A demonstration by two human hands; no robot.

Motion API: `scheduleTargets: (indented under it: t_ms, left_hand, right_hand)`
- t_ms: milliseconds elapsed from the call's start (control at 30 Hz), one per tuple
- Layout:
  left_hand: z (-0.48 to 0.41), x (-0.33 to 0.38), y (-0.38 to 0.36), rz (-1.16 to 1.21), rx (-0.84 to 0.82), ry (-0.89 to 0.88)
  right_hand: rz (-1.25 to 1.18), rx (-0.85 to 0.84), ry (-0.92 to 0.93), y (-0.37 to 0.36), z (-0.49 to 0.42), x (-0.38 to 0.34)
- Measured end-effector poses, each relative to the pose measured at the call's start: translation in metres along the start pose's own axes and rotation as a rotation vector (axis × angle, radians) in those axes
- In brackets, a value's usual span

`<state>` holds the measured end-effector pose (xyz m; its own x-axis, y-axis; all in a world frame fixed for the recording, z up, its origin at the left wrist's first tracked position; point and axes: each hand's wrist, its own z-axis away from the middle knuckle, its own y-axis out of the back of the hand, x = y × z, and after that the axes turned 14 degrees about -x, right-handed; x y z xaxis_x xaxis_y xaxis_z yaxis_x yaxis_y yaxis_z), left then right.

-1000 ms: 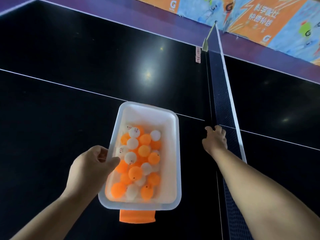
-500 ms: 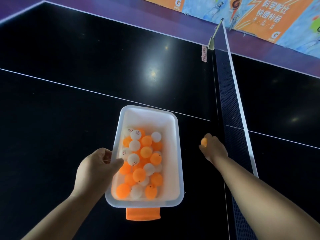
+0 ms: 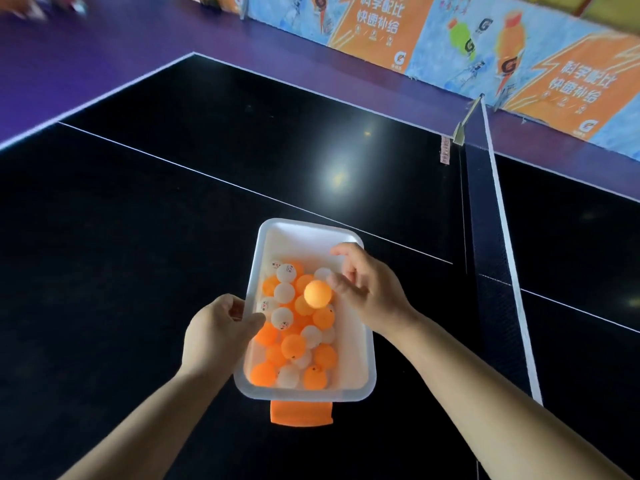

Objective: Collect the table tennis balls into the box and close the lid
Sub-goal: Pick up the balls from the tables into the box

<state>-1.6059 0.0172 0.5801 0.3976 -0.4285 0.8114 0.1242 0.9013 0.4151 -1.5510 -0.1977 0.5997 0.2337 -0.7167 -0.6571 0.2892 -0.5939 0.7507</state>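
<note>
Left grip (image 3: 221, 332) pinches box (image 3: 304, 237) rim; right grip (image 3: 363, 289) spread, orange ball (image 3: 317, 294) just beside it.

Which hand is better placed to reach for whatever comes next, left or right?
Right, probably. The right hand hovers over the box with loose fingers, the orange ball apparently just off its fingertips. The left hand grips the box's left rim, steadying it.

Black table (image 3: 173, 237), white lines, net (image 3: 483, 220) at right; purple floor (image 3: 69, 64); orange-blue banners (image 3: 554, 81) behind; glare on tabletop.
</note>
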Motion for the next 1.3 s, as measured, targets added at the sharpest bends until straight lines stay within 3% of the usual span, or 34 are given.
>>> scheduleTargets:
  t_ms: [133,233,567,800,933,1300]
  left_hand:
    - [0.031,-0.027,0.055,0.076,0.074,0.0]
    - [0.058,-0.058,0.105,0.131,0.137,-0.002]
    - [0.182,-0.225,0.307,0.231,0.423,0.06]
    - [0.266,-0.334,0.443,0.277,0.659,0.183]
    - [0.291,-0.379,0.499,0.357,0.731,0.253]
    - [0.254,-0.461,0.656,0.401,0.886,0.387]
  right_hand:
    - [-0.015,0.08,-0.047,-0.034,-0.002,-0.05]
    - [0.043,0.031,-0.067,-0.074,-0.001,-0.097]
    - [0.041,0.099,-0.009,-0.273,0.013,-0.314]
    - [0.004,-0.2,0.025,-0.416,0.013,-0.462]
    - [0.049,-0.291,0.08,-0.472,-0.003,-0.529]
    - [0.057,-0.499,0.179,-0.601,-0.135,-0.659]
